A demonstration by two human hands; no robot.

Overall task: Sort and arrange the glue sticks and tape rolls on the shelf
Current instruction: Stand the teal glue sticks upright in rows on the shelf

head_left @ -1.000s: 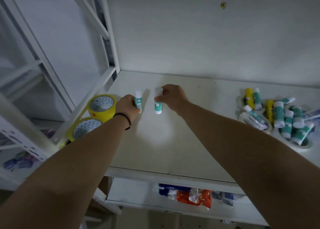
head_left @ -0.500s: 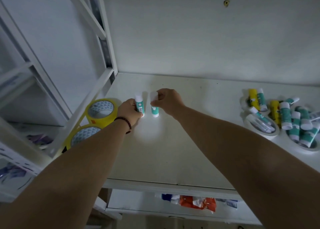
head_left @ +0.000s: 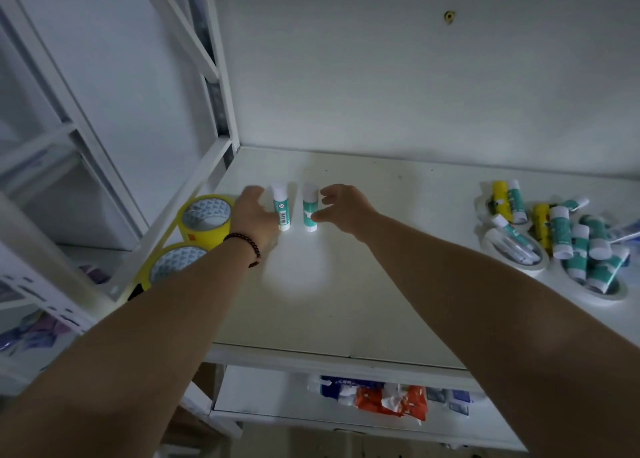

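Two teal-and-white glue sticks stand upright side by side on the white shelf (head_left: 346, 294): the left glue stick (head_left: 281, 207) and the right glue stick (head_left: 310, 208). My left hand (head_left: 254, 215) is just left of the left stick, fingers spread, off it. My right hand (head_left: 341, 206) is just right of the right stick, fingers apart, thumb tip near its base. Two yellow tape rolls (head_left: 204, 220) lie at the shelf's left edge. A pile of teal and yellow glue sticks (head_left: 568, 235) rests on white tape rolls (head_left: 516, 255) at the right.
A white metal frame post and diagonal brace (head_left: 221, 104) bound the shelf's left side. The white wall (head_left: 415, 76) closes the back. On the lower shelf lie orange and blue packets (head_left: 388, 397).
Both hands held a glue stick each earlier; they set the sticks down upright next to each other and have let go, fingers now spread beside them.
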